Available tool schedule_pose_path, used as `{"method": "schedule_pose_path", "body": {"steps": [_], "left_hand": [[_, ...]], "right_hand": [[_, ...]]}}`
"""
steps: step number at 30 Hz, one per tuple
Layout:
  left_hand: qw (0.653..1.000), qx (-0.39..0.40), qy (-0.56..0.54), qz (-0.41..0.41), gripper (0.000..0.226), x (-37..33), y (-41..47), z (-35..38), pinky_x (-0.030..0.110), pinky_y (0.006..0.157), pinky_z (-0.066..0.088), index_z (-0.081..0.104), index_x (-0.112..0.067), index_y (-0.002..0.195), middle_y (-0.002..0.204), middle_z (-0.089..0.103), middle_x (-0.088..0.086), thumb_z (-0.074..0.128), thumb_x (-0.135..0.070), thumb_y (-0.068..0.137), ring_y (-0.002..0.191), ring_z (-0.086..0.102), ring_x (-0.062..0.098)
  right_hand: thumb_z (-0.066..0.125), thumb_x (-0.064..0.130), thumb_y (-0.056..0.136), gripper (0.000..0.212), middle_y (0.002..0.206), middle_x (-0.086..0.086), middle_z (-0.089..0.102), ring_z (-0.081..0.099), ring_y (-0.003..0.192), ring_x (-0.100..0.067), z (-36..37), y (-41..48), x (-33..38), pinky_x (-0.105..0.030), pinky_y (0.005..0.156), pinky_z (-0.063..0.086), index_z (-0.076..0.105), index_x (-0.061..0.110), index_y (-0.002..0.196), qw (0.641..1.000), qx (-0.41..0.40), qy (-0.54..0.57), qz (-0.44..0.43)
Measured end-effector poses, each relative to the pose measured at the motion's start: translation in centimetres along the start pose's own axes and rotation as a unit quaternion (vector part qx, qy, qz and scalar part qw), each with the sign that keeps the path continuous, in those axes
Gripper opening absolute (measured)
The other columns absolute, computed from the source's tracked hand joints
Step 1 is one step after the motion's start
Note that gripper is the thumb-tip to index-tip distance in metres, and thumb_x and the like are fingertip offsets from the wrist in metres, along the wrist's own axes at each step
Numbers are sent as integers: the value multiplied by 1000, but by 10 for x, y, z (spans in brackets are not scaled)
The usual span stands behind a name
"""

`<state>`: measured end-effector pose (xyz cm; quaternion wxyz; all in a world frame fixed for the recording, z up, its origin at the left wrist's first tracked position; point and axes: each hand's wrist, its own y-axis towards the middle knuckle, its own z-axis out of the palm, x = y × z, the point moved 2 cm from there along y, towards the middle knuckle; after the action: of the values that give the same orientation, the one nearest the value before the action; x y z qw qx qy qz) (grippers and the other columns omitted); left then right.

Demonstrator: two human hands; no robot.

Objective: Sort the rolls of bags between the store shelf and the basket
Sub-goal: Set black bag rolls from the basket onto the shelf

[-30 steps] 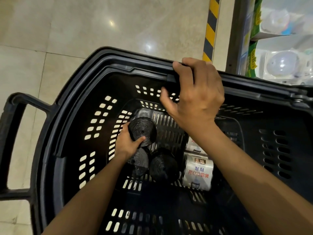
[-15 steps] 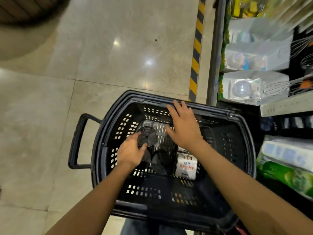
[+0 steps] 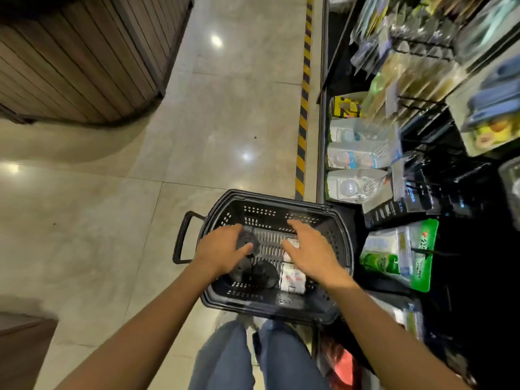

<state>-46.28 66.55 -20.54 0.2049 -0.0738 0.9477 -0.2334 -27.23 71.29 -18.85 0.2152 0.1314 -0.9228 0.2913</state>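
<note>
Left hand (image 3: 222,250) curled fingers and thumb round a black roll of bags (image 3: 247,241), low inside the black basket (image 3: 270,196) by its left wall. Right hand (image 3: 312,253) hovered over the basket's right half, fingers spread wide, holding nothing. A second black roll (image 3: 265,273) and white rolls (image 3: 292,278) lay on the basket floor toward its near edge, beside the store shelf (image 3: 320,153).
</note>
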Motion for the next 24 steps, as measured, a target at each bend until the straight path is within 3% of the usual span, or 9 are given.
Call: {"method": "schedule_pose_path", "body": {"steps": [6, 12, 14, 18, 21, 24], "left_hand": [[993, -32, -2, 112, 50, -26, -50, -51, 34, 95, 45, 47, -23, 133, 131, 56, 2, 50, -50, 91, 117, 54, 20], [963, -24, 23, 268, 49, -46, -99, -73, 36, 94, 46, 49, -21, 131, 127, 59, 2, 50, -50, 91, 114, 55, 20], [945, -18, 34, 325, 47, -55, -115, -76, 33, 91, 47, 51, -22, 130, 125, 60, 1, 50, -49, 91, 112, 56, 19], [893, 16, 64, 444, 44, -85, -149, -71, 33, 89, 45, 51, -23, 129, 122, 60, 0, 50, -48, 92, 110, 56, 18], [840, 55, 86, 533, 42, -115, -178, -59, 30, 91, 44, 50, -26, 130, 129, 57, -4, 49, -46, 94, 114, 55, 15], [807, 85, 89, 578, 45, -145, -209, -44, 26, 96, 38, 48, -25, 134, 134, 53, -5, 50, -44, 94, 122, 49, 13]], "right_hand": [[52, 37, 93, 51, 138, -3, 50, 48, 125, -23, -17, -88, 21, -34, 99, 42, 41, 19, 139, 990, -101, 70, 63], [57, 24, 93, 39, 123, -7, 59, 54, 115, -25, 4, -188, 55, -27, 85, 41, 50, 13, 130, 950, -242, 145, 138], [57, 25, 93, 40, 124, -8, 60, 55, 114, -26, 15, -219, 65, -25, 80, 38, 50, 13, 131, 935, -275, 153, 166], [56, 30, 93, 46, 134, -5, 54, 51, 122, -23, 41, -281, 70, -28, 95, 39, 46, 14, 136, 891, -343, 163, 247], [57, 28, 93, 42, 129, -2, 58, 55, 118, -22, 56, -330, 68, -27, 90, 39, 49, 16, 132, 849, -391, 177, 310], [59, 24, 91, 43, 131, -6, 57, 54, 120, -24, 70, -374, 62, -32, 96, 40, 51, 12, 131, 803, -436, 186, 360]]}}
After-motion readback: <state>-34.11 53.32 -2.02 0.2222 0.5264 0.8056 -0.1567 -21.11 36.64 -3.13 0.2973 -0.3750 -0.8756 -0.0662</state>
